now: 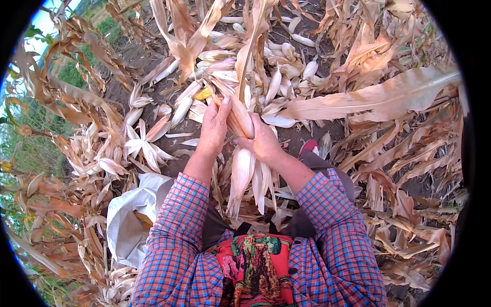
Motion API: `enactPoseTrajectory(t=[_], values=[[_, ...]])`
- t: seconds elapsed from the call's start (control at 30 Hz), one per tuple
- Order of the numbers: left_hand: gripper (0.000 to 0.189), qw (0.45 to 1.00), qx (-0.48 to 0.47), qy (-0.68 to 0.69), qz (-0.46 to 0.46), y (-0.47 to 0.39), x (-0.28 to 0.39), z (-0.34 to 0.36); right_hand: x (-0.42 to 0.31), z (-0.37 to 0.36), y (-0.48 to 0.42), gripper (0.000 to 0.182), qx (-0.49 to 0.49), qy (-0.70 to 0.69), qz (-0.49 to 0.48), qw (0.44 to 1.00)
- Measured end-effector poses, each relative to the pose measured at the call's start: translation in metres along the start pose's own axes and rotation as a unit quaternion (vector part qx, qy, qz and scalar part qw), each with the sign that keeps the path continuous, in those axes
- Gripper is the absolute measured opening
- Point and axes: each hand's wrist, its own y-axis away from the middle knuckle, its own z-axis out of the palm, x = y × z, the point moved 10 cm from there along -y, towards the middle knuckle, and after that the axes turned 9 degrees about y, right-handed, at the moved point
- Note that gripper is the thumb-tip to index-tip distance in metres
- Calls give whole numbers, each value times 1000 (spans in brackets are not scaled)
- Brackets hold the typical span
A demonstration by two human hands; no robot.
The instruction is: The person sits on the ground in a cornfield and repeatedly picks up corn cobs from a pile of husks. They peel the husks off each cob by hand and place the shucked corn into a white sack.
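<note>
Both hands grip one ear of corn (238, 122) still mostly wrapped in dry, pale husk. My left hand (215, 124) holds its upper end, thumb laid along the husk. Lower down, my right hand (263, 140) clasps the ear with the thumb across it. A narrow strip of orange-yellow kernels shows between the husk leaves. Loosened husk leaves (243, 176) hang below my right hand. Just beyond my left hand, a yellow cob (202, 94) is partly bared among husked ears on the ground.
A heap of ears in husk (282, 76) lies ahead on bare soil. At my left knee stands an open white sack (128, 222) with a yellow cob (142, 219) inside. Dry corn stalks crowd both sides; a broad dry leaf (376, 96) juts in from the right.
</note>
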Motion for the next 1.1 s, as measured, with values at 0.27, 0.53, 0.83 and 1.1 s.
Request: enactPoseTrajectory(t=[0.27, 0.53, 0.83, 1.1], values=[[42, 994, -8, 105, 18, -5, -4, -1, -3, 5, 0, 77, 31, -4, -47, 998], [39, 975, 35, 218, -12, -6, -18, -3, 10, 19, 1, 74, -20, -12, 8, 1000], [26, 946, 112, 304, -23, -6, -35, -17, 38, 54, -20, 83, -58, -238, -27, 969], [26, 960, 42, 278, -7, 0, -48, 5, 15, -15, -27, 50, 108, -144, -9, 984]])
